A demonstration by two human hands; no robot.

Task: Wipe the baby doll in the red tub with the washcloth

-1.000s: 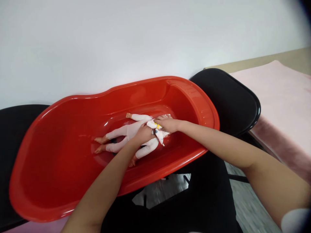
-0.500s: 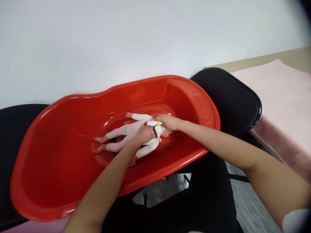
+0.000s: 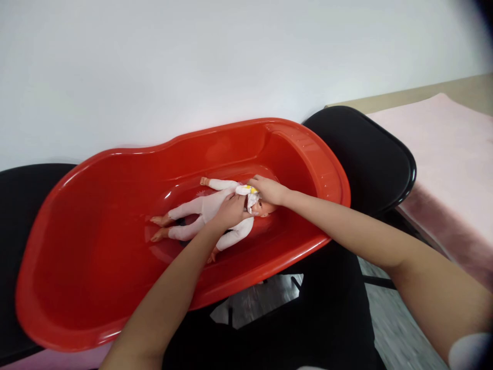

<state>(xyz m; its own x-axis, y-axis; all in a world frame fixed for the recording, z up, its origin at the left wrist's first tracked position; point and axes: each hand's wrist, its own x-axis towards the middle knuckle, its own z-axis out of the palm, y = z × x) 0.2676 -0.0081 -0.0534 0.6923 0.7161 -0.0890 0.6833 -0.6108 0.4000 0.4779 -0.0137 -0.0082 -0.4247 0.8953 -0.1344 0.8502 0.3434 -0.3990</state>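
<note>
A baby doll (image 3: pixel 217 203) in pale pink clothes lies on its back inside the red baby bathtub (image 3: pixel 84 246), feet to the left and head to the right. A white cloth with yellow patches (image 3: pixel 250 190) is bunched at its neck and chin, over part of the face. My left hand (image 3: pixel 231 209) rests on the doll's upper chest, its closed fingers at the near-left edge of this cloth. Bent around the cloth's far side, beside the doll's head, are the fingers of my right hand (image 3: pixel 269 189). Some fingertips of both hands are hidden.
Black chairs stand at both ends of the tub, one seat (image 3: pixel 358 154) at the right and another (image 3: pixel 23 205) at the left. A pink padded surface (image 3: pixel 442 154) lies far right. The white wall (image 3: pixel 192 67) rises right behind the tub.
My right hand has lifted slightly and shifted right with the cloth. More of the doll's face shows now. My left hand has barely moved on the chest.
</note>
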